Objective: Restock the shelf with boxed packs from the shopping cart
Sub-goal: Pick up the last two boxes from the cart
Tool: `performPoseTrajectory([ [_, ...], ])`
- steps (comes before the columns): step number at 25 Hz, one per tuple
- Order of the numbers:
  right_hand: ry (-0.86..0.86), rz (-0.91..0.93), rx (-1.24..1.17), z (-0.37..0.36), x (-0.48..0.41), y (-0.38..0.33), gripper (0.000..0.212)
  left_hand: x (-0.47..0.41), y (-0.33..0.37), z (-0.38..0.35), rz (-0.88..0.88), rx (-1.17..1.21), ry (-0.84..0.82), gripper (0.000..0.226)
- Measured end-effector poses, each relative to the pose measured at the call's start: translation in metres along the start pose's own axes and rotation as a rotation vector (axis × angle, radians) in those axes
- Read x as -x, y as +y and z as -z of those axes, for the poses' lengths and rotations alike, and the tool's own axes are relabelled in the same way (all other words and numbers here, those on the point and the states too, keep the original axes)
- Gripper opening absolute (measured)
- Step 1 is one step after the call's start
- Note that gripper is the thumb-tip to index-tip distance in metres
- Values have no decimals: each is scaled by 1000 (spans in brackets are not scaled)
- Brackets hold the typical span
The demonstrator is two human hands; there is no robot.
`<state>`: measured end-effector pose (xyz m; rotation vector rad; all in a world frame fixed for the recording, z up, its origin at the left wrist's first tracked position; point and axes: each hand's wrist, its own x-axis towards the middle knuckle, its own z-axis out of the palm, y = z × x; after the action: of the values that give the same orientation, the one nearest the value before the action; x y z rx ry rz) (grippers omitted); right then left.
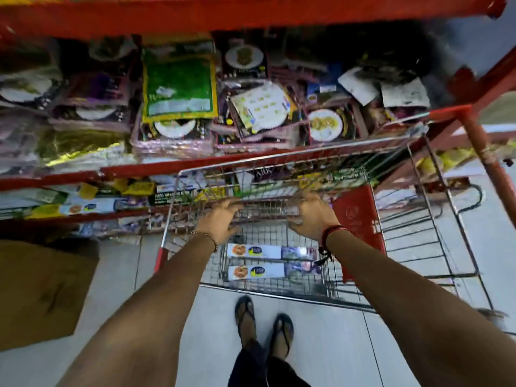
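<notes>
Below, both arms reach into the shopping cart [435, 208], where the left hand [220, 219] and right hand [312, 216] hover open with fingers spread, gripping nothing, above bare wire floor, while two boxed packs [268, 261] lie nearer the person, the red shelf [195, 164] edge just beyond the fingertips.

A brown cardboard sheet [42, 291] lies on the tiled floor [321, 344].

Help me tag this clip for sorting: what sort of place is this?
Most likely a grocery shop aisle: red shelves crammed with packaged food, a wire shopping cart holding two boxed packs, and a tiled floor.
</notes>
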<state>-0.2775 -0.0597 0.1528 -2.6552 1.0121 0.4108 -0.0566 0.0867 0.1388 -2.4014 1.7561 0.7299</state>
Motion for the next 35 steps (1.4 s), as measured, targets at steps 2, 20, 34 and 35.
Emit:
performPoseTrajectory([
  [2, -144, 25, 6, -37, -2, 7, 51, -18, -4, -34, -12, -8, -124, 60],
  [20, -471, 282, 373, -204, -37, 6, 24, -101, -11, -176, -132, -304, -387, 55],
  [34, -226, 104, 249, -45, -16, -3, 27, -57, 1, -5, -2, -340, -295, 47],
  [35, -196, 100, 241, -24, -11, -7, 29, -46, 3, 18, 5, -349, -266, 38],
])
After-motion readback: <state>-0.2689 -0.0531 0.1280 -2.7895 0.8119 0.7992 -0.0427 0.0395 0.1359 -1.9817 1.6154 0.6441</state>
